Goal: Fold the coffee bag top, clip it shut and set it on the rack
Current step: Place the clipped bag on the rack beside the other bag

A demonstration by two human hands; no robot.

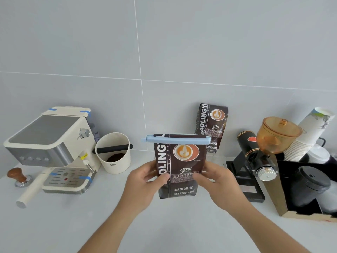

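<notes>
A dark brown coffee bag (180, 161) with an orange latte picture is held upright above the white counter, in the middle of the head view. A light blue clip (177, 139) runs across its folded top, shut over the fold. My left hand (144, 181) grips the bag's left side and my right hand (217, 179) grips its right side, thumbs on the front. A second, identical coffee bag (211, 125) leans against the wall behind it. I cannot make out a rack.
A cream espresso machine (52, 143) stands at the left with a tamper (18, 176) and portafilter (32, 190) in front. A cream knock box (114, 154) sits beside it. At the right are a grinder (264, 148), stacked paper cups (308, 134) and a black holder with lids (310, 185).
</notes>
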